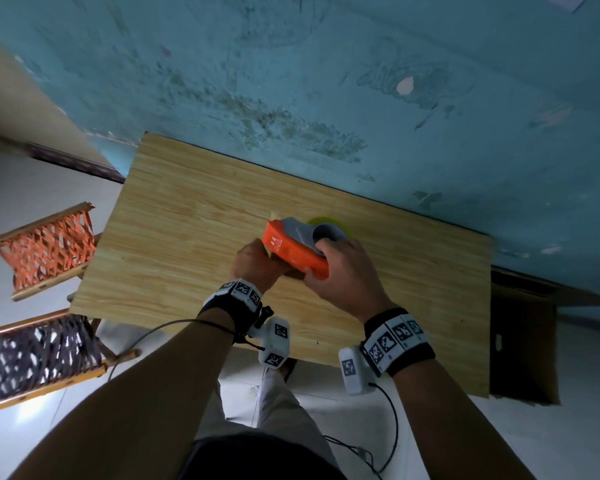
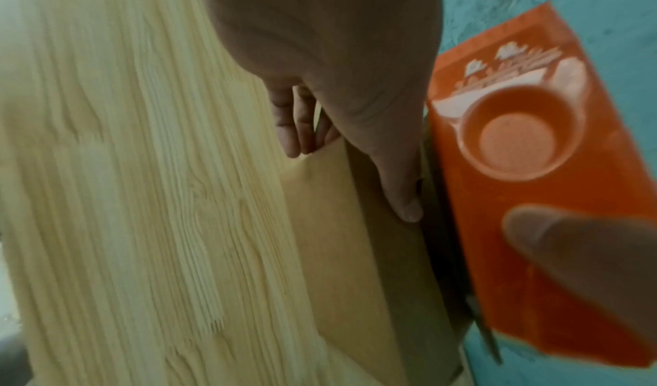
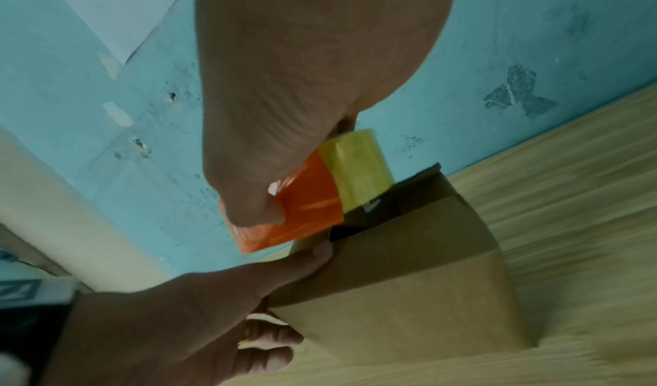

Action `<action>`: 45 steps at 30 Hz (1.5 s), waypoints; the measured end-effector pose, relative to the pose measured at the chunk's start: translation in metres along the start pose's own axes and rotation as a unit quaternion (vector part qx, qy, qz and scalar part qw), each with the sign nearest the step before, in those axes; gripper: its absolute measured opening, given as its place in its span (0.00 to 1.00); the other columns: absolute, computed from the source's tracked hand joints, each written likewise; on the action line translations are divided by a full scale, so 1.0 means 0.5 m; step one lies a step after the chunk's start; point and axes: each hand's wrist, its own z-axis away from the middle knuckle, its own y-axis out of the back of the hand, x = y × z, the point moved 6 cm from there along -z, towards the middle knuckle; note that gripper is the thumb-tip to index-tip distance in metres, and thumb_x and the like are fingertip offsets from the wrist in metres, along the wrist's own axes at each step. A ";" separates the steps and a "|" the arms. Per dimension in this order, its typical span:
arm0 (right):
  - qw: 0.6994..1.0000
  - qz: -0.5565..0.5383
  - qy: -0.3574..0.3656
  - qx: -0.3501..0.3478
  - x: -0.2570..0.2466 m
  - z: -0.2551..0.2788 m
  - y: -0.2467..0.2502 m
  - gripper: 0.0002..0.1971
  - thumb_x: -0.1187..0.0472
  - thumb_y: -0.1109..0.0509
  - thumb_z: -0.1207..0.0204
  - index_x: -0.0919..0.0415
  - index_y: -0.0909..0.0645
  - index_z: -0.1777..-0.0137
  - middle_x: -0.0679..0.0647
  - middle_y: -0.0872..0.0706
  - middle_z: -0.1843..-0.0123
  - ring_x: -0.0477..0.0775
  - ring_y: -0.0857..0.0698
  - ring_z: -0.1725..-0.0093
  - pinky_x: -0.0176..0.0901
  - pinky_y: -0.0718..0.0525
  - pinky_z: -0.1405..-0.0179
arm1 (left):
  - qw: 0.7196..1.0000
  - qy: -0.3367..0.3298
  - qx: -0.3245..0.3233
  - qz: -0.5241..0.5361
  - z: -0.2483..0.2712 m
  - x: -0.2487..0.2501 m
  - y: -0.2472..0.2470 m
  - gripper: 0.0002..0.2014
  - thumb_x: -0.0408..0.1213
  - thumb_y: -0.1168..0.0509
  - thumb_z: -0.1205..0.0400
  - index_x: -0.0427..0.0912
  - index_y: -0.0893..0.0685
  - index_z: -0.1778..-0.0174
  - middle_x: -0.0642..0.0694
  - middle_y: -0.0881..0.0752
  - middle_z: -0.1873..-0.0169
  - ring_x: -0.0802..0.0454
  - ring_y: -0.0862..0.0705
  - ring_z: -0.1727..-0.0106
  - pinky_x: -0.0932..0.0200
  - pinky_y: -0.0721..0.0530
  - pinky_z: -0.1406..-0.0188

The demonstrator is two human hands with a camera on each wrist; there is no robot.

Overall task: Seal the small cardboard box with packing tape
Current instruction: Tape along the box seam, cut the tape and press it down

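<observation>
Overhead, our right hand (image 1: 340,271) grips the orange tape dispenser (image 1: 293,252), fingers curled round it, on the cardboard box (image 3: 419,279) near the table's (image 1: 174,244) far edge by the wall. Box is mostly hidden in head view; right wrist cam shows it w/ the yellowish tape roll (image 3: 359,167) on top. Our left hand (image 1: 257,265) holds the box's side, thumb pressed along the top edge.

No text can be read. The orange dispenser (image 1: 293,252) in the right hand (image 1: 343,275) bears white print, too blurred to make out; the wristbands (image 1: 395,337) carry square code markers.
</observation>
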 end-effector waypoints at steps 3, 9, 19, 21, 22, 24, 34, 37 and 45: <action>0.998 0.008 -0.010 -0.055 0.007 -0.005 -0.023 0.11 0.51 0.22 0.23 0.53 0.21 0.53 0.47 0.17 0.58 0.54 0.20 0.56 0.48 0.25 0.51 | 0.998 -0.006 -0.016 0.062 0.009 -0.020 0.007 0.33 0.58 0.15 0.33 0.42 0.15 0.40 0.47 0.09 0.50 0.45 0.10 0.49 0.48 0.11 0.48; 0.994 0.022 0.002 -0.110 0.010 -0.023 -0.030 0.11 0.51 0.23 0.19 0.55 0.22 0.51 0.51 0.15 0.56 0.55 0.19 0.54 0.47 0.25 0.54 | 0.947 -0.050 -0.060 0.313 0.023 -0.030 0.042 0.24 0.21 0.30 0.18 0.39 0.18 0.26 0.44 0.12 0.37 0.42 0.12 0.41 0.55 0.16 0.51; 0.987 0.005 -0.026 -0.159 0.016 -0.021 -0.022 0.12 0.51 0.22 0.17 0.54 0.23 0.47 0.50 0.17 0.49 0.53 0.22 0.41 0.53 0.15 0.49 | 0.885 -0.019 -0.112 0.451 -0.014 -0.012 0.066 0.16 0.28 0.33 0.10 0.38 0.14 0.26 0.40 0.10 0.42 0.45 0.12 0.38 0.48 0.15 0.35; 0.985 0.003 -0.033 -0.167 0.013 -0.022 -0.020 0.12 0.51 0.23 0.17 0.54 0.23 0.46 0.50 0.17 0.47 0.52 0.22 0.40 0.53 0.15 0.49 | 0.886 -0.020 -0.105 0.452 -0.023 -0.014 0.063 0.13 0.26 0.33 0.11 0.35 0.13 0.31 0.41 0.11 0.51 0.46 0.11 0.45 0.51 0.13 0.41; 0.984 0.001 -0.037 -0.173 0.014 -0.023 -0.018 0.12 0.50 0.23 0.18 0.52 0.23 0.46 0.50 0.17 0.46 0.53 0.21 0.40 0.55 0.13 0.48 | 0.886 -0.022 -0.103 0.452 -0.025 -0.015 0.059 0.11 0.25 0.32 0.11 0.35 0.12 0.34 0.42 0.11 0.54 0.47 0.11 0.49 0.55 0.11 0.45; 0.982 -0.008 -0.044 -0.182 0.015 -0.028 -0.012 0.12 0.48 0.24 0.19 0.50 0.24 0.47 0.50 0.17 0.46 0.55 0.17 0.43 0.57 0.10 0.49 | 0.885 -0.020 -0.095 0.456 -0.027 -0.017 0.056 0.06 0.24 0.31 0.12 0.36 0.11 0.44 0.42 0.10 0.56 0.48 0.10 0.53 0.60 0.09 0.54; 0.980 0.044 -0.017 -0.191 -0.031 -0.108 0.047 0.12 0.45 0.27 0.14 0.52 0.17 0.40 0.48 0.09 0.54 0.45 0.10 0.63 0.41 0.07 0.60 | 0.875 0.051 -0.088 0.473 -0.034 -0.041 0.026 0.11 0.22 0.38 0.12 0.39 0.16 0.56 0.38 0.11 0.54 0.44 0.10 0.52 0.50 0.08 0.49; 0.981 0.059 -0.010 -0.182 -0.052 -0.125 0.069 0.18 0.42 0.27 0.16 0.51 0.16 0.32 0.47 0.07 0.49 0.46 0.09 0.59 0.45 0.06 0.56 | 0.871 0.038 -0.093 0.481 -0.037 -0.047 0.029 0.11 0.23 0.37 0.13 0.42 0.17 0.57 0.41 0.12 0.55 0.46 0.12 0.51 0.50 0.11 0.46; 0.978 -0.082 -0.107 -0.160 -0.072 -0.188 0.097 0.20 0.45 0.23 0.19 0.48 0.14 0.29 0.49 0.07 0.45 0.49 0.05 0.57 0.51 0.03 0.59 | 0.858 0.025 -0.111 0.501 -0.069 -0.049 0.033 0.13 0.22 0.38 0.11 0.41 0.17 0.57 0.45 0.13 0.60 0.50 0.15 0.58 0.55 0.14 0.49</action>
